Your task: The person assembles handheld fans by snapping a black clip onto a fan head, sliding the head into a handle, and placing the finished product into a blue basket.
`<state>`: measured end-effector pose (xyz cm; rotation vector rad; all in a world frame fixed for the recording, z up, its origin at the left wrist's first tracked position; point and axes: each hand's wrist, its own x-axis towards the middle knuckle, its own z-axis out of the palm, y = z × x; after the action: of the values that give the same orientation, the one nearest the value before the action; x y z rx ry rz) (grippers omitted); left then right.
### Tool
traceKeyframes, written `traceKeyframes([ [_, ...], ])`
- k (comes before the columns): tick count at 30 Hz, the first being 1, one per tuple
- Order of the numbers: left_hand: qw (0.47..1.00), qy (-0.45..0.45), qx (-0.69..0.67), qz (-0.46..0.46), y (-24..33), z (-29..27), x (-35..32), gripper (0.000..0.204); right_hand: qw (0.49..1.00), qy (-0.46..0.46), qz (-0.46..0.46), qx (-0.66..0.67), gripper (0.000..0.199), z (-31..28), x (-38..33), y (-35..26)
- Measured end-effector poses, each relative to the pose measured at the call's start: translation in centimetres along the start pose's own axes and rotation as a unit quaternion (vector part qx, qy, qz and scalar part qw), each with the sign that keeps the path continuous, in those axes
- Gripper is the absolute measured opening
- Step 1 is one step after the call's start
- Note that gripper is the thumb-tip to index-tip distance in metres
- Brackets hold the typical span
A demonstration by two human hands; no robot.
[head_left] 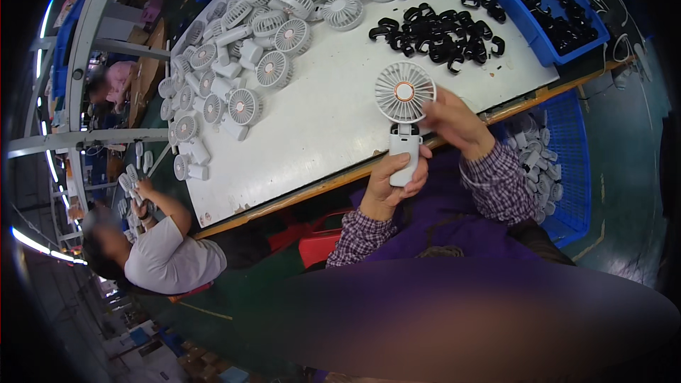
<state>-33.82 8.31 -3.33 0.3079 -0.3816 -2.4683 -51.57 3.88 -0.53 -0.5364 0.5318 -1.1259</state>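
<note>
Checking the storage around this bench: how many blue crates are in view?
2. One blue crate sits on the table's far right corner, holding black clips; another blue crate stands below the table edge at right, holding white fans. Others may be hidden.

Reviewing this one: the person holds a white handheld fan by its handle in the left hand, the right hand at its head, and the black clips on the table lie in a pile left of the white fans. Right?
Not quite. In the head view the black clips lie right of the white fans, not left. The rest holds: the left hand grips the handle of the fan, the right hand at its head.
</note>
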Motion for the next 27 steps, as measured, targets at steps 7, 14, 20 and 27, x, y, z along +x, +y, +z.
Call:
traceKeyframes([
  [7,0.992,-0.01,-0.129,0.002,-3.2,2.3,-0.2,0.043,0.997,-0.032,0.029,0.059,0.042,1.0,-5.1,3.1],
  [14,0.783,0.249,0.547,0.161,5.3,1.0,-3.2,0.02,0.985,-0.019,-0.161,0.066,0.048,-9.5,-16.0,0.3],
  [20,0.433,0.678,0.507,0.308,28.5,-11.1,-15.9,0.03,0.918,0.394,0.044,-0.027,0.025,-31.1,-27.7,4.2],
  [27,0.398,0.737,0.524,0.155,34.3,-14.3,-15.2,0.059,0.711,0.702,0.036,-0.016,0.028,-39.6,-22.0,10.1],
])
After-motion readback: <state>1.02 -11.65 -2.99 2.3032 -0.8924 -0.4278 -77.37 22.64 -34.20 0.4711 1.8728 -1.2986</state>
